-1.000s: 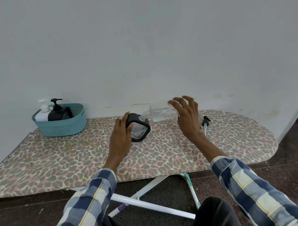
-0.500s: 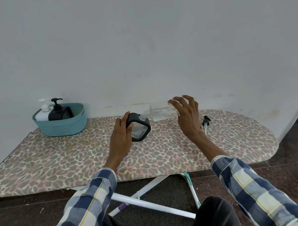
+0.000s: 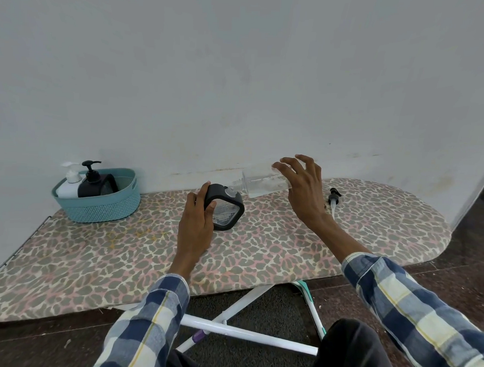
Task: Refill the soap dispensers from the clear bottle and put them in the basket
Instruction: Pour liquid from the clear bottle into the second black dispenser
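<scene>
Now the right hand (image 3: 304, 191) grips the clear bottle (image 3: 263, 183) tipped on its side, neck touching the top opening of the black dispenser (image 3: 227, 207) — which the left hand (image 3: 196, 228) holds steady near the ironing board's (image 3: 288, 246) far edge. Far-left corner: the teal basket (image 3: 101, 205) holds two dispensers — a loose pump (image 3: 333, 199) lies toward the right end.

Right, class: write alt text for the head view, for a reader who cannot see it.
A person's right hand tips a clear bottle sideways, neck at the opening of a black dispenser that the left hand steadies on a patterned ironing board. A teal basket on the left holds two pump dispensers; a loose pump head lies to the right.
</scene>
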